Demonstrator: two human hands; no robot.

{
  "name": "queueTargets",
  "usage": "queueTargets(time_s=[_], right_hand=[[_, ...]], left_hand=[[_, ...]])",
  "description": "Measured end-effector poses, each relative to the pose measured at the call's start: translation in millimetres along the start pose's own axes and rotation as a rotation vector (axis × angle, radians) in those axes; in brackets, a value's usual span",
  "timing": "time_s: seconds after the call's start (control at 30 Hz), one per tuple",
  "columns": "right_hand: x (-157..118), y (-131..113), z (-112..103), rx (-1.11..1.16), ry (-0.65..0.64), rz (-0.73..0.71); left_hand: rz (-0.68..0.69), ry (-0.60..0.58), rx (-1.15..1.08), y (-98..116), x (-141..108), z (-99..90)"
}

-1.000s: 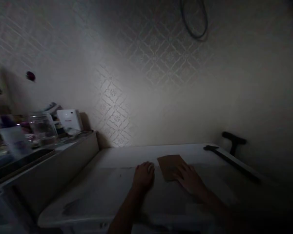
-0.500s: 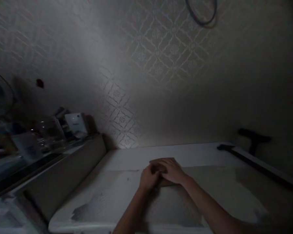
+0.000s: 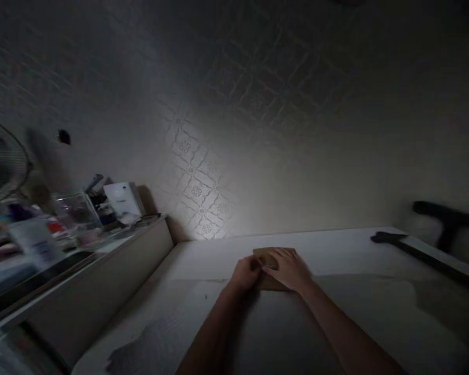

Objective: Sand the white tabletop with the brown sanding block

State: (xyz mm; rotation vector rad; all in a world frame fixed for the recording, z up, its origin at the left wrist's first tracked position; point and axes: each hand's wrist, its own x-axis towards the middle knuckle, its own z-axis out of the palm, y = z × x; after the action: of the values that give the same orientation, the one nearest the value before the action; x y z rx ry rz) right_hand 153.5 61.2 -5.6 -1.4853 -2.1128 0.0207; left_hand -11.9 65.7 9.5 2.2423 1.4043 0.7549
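Observation:
A flat brown board (image 3: 274, 284) lies on the white table (image 3: 195, 258), partly covered by both hands. My left hand (image 3: 245, 273) is at the board's left edge, fingers curled inward. My right hand (image 3: 289, 268) rests over the board's right part, its fingers bent over the top and its thumb reaching toward the left fingertips. Between the hands shows a small roundish brownish thing (image 3: 270, 261), which the fingers of both touch. The dim light hides its details.
To the left, a raised shelf (image 3: 136, 263) carries a white box (image 3: 124, 199), a white cup (image 3: 35, 242) and clutter, with a round fan or mirror behind. A black T-shaped object (image 3: 449, 221) and a dark bar (image 3: 422, 255) are at the right.
The view has shifted, so the hands and board appear slightly farther right. Both hands remain around the small thing on the board. The lighting on the wall has changed.

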Motion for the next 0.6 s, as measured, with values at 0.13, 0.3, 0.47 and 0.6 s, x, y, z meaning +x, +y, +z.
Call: queueTargets(time_s=[0.13, 0.3, 0.47, 0.6], right_hand=[[5.6, 9.1, 3.1, -0.009, 0.014, 0.015], [5.0, 13.4, 5.1, -0.029, -0.005, 0.009], [2.2, 14.0, 4.1, -0.034, -0.035, -0.013], [0.7, 15.3, 3.7, -0.031, -0.052, -0.001]], left_hand=[[0.003, 0.015, -0.01, -6.2, 11.0, 2.8], [0.019, 0.02, -0.012, -7.0, 9.4, 1.8], [-0.101, 0.134, -0.056, -5.0, 12.3, -6.0], [-0.359, 0.316, 0.138, -19.4, 10.0, -25.5]])
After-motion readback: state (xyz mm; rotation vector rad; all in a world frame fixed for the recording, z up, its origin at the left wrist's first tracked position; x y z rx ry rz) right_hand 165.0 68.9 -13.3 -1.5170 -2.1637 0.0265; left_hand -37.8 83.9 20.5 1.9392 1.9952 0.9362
